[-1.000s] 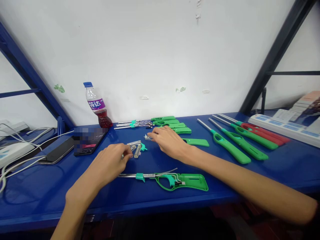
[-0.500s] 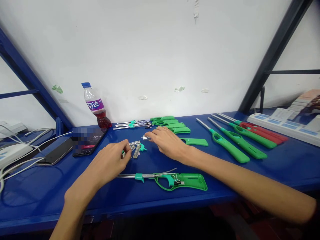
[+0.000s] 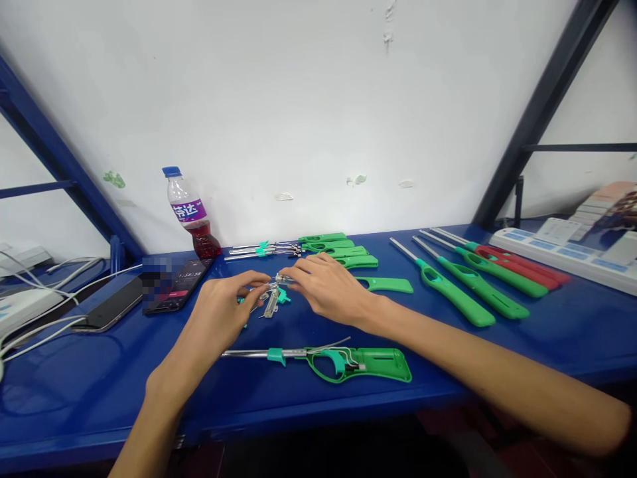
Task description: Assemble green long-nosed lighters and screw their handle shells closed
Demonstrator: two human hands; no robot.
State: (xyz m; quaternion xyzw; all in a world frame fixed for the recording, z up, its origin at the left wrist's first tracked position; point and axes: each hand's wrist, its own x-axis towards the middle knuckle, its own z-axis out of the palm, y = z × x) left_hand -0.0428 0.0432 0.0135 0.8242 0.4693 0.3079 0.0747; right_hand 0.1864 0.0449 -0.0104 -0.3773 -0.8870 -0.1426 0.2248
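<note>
In my right hand (image 3: 328,289), the closed fingers hold a small clear plastic fuel tank (image 3: 285,279) with a metal valve end pointing left. My left hand (image 3: 227,304) meets it there, thumb and forefinger pinched at that end; whatever tiny piece they grip is too small to make out. Below the fingers lie another clear fuel tank (image 3: 271,303) and a teal trigger (image 3: 283,297). Nearer me rests an opened long-nosed lighter: a green half shell (image 3: 388,365) with a metal tube (image 3: 249,354), teal trigger and wires laid in it.
Green handle shells (image 3: 343,251) and metal tubes with wires (image 3: 263,251) lie along the wall. Several assembled lighters (image 3: 458,295) are at right, beside a white power strip (image 3: 562,255). A drink bottle (image 3: 189,212), a phone (image 3: 179,285) and cables (image 3: 44,292) occupy the left.
My left hand has lifted away from the small parts and moved right to the fuel tank. My right hand has shifted slightly left and down, so both hands' fingertips now meet.
</note>
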